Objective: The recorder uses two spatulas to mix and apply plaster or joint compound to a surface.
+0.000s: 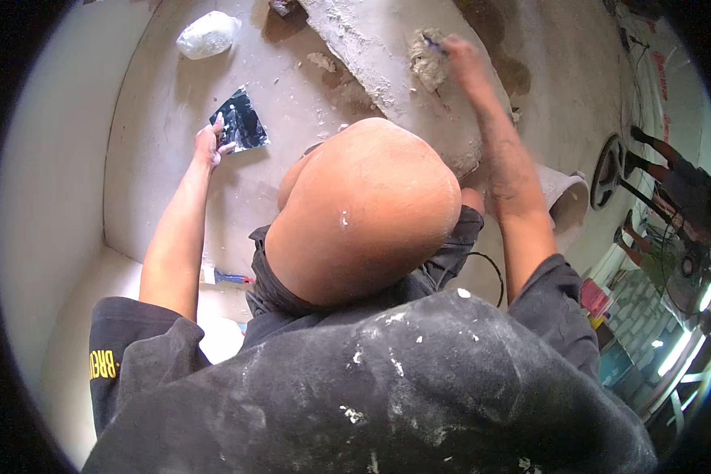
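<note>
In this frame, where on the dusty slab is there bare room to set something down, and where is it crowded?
Bare slab lies left of the left hand and dark plate, below the white bag. A second patch lies between plate and raised knee. It is crowded around the right hand, the lump of plaster and the plaster-caked form.

Left hand [208, 146] lies flat on the dusty grey floor [158, 95], fingers [218, 122] touching the edge of a dark glossy square sheet [241, 120]. Right hand [464, 63] reaches out and holds a small blue-tipped tool [432, 43] against a rough lump of grey plaster [428, 62] on a pale, crusted slab [379, 47]. A crumpled white plastic bag [208, 35] lies well apart, near the wall. Dusty dark shirt fills the bottom.
</note>
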Available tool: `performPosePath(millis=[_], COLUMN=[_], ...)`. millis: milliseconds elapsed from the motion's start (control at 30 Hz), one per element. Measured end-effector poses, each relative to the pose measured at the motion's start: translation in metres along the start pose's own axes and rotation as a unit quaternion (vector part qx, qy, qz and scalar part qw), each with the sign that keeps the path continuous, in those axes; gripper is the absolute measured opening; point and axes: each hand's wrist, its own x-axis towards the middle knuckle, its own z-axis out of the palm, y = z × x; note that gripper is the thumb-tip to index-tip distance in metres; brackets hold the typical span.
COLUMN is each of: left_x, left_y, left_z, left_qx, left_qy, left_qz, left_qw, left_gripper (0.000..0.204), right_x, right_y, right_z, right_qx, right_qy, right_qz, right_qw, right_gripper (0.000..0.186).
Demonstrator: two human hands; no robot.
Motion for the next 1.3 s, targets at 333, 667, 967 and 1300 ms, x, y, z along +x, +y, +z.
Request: performPosePath(millis=[333,667,967,1300], left_x=[0.009,0.011,0.010,0.008], left_y=[-0.004,-0.006,-0.004,-0.004], left_z=[-0.004,-0.005,-0.004,-0.004], left_qx=[-0.012,-0.014,-0.018,-0.009], left_qy=[-0.004,-0.011,-0.007,-0.024], left_qz=[-0.016,-0.011,-0.012,-0.005], left_qw=[1.000,1.000,1.000,1.000], left_gripper=[0.019,0.022,0.013,0.015], right_x=[0.044,0.023,0.005,-0.073], right_y=[0.040,0.013,0.046,-0.022], right_z=[-0.027,0.008,-0.029,0.025], right_qx=[-0.012,-0.050,0.045,0.027], right_qy=[-0.046,-0.062,-0.090,0.047], right_qz=[-0.010,0.024,0.066,0.048], right_qw=[0.999,0.997,0.993,0.997], right_gripper=[0.035,0.028,0.034,0.028])
